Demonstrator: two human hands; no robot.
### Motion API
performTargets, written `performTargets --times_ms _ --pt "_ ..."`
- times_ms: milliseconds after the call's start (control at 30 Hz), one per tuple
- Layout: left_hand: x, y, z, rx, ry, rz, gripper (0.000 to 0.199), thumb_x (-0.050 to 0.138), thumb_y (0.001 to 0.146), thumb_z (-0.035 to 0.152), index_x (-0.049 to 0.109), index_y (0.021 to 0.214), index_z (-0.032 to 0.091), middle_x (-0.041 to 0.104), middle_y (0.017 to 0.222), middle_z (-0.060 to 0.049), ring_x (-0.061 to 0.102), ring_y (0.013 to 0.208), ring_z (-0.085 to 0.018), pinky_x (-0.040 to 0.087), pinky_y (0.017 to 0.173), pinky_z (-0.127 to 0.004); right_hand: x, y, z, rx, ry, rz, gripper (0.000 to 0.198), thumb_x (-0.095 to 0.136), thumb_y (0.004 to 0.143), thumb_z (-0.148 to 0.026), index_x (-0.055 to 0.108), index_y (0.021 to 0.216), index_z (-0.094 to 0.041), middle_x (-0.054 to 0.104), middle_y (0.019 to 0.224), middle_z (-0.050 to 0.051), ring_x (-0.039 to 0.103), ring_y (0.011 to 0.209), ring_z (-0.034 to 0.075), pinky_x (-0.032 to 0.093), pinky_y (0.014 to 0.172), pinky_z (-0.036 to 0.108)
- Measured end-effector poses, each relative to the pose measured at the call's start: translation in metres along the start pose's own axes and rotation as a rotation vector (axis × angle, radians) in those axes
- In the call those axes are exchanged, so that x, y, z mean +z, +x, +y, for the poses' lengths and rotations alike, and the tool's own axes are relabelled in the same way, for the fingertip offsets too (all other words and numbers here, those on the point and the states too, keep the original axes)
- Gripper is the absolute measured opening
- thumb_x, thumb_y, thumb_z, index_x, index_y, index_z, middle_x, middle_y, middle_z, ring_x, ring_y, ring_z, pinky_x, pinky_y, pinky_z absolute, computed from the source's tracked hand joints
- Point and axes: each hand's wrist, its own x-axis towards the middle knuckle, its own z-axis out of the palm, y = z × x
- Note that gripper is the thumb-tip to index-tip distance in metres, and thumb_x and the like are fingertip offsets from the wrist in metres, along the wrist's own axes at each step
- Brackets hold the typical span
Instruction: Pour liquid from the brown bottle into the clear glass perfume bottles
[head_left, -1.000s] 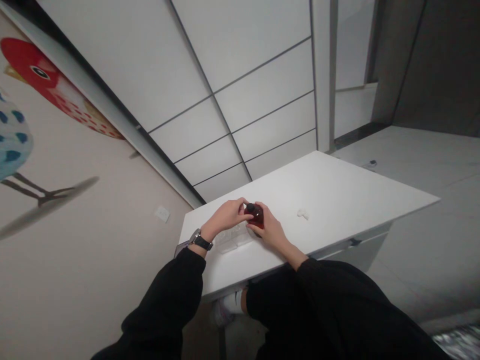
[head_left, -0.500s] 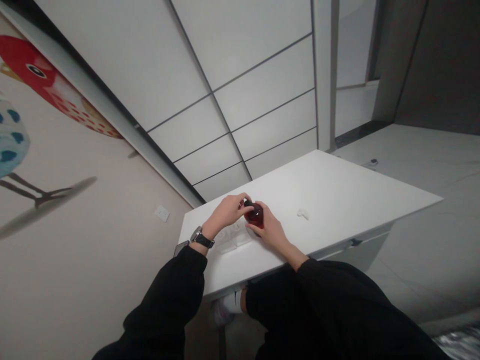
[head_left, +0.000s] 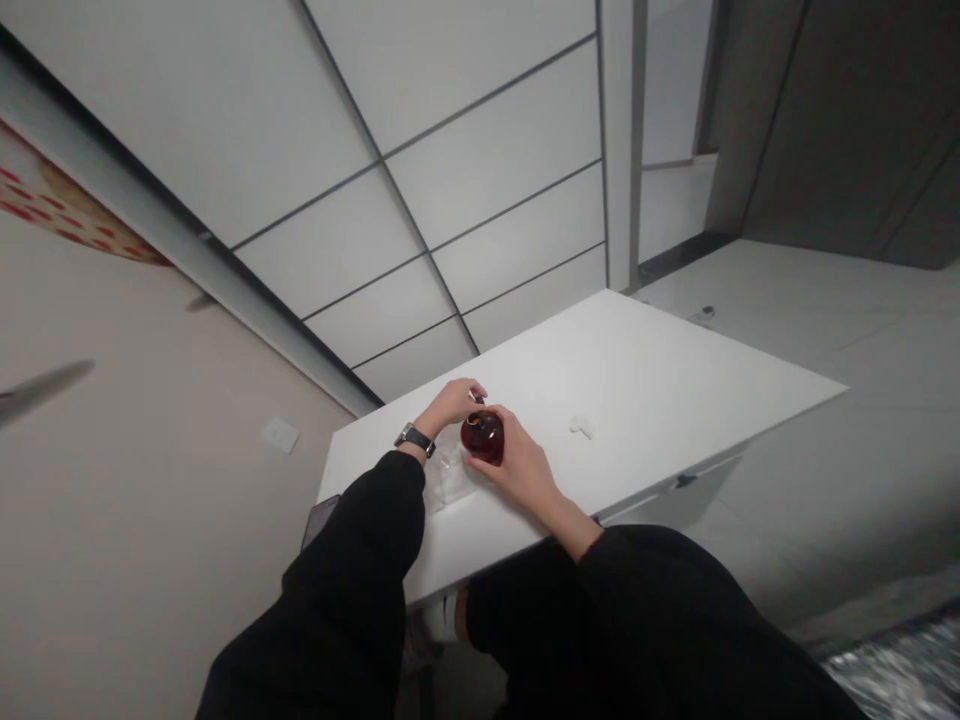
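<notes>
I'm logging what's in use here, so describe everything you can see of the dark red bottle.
The bottle is dark reddish-brown, glossy and translucent-looking, glass or plastic, with rounded shoulders and a short neck. Its mouth is open; a small dark cap appears to be in the left hand. The right hand grips its side, beside clear containers. Its base is hidden.

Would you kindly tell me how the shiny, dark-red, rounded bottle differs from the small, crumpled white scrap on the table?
Colour: the shiny, rounded bottle is dark red, while the crumpled scrap is white.
Size: the bottle is clearly larger than the scrap.
Contact: the bare right hand grips the bottle, while the scrap lies on the smooth white table, touched by neither hand.
Shared: both are at the same table.
</notes>
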Motion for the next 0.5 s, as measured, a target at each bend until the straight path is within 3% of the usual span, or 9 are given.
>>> performTargets --times_ms 267,400,500 --pt "0.023 0.036 -0.005 0.091 0.030 -0.202 0.020 0.069 0.077 0.022 0.083 0.089 0.016 0.083 0.091 -0.006 0.075 0.090 -0.024 0.056 0.090 -0.033 -0.004 0.007 0.001 0.009 0.011 -0.016 0.082 0.087 0.077 -0.040 0.044 0.145 -0.029 0.062 0.148 0.012 0.063 0.134 0.034 0.058 0.103 0.051" --pt "0.026 0.033 -0.007 0.091 0.012 -0.188 0.021 0.066 0.079 0.023 0.082 0.091 0.016 0.082 0.091 -0.006 0.074 0.089 -0.023 0.058 0.090 -0.033 -0.007 0.007 0.002 0.005 0.013 -0.014 0.081 0.087 0.078 -0.040 0.044 0.145 -0.028 0.062 0.148 0.013 0.063 0.135 0.033 0.058 0.103 0.050" --pt "0.017 0.016 -0.011 0.075 -0.024 -0.104 0.032 0.067 0.080 0.022 0.079 0.109 0.017 0.080 0.110 -0.010 0.073 0.094 -0.022 0.058 0.095 -0.035 -0.008 0.005 0.004 -0.013 0.019 0.000 0.079 0.086 0.079 -0.038 0.044 0.145 -0.028 0.061 0.149 0.013 0.062 0.137 0.031 0.058 0.105 0.048"
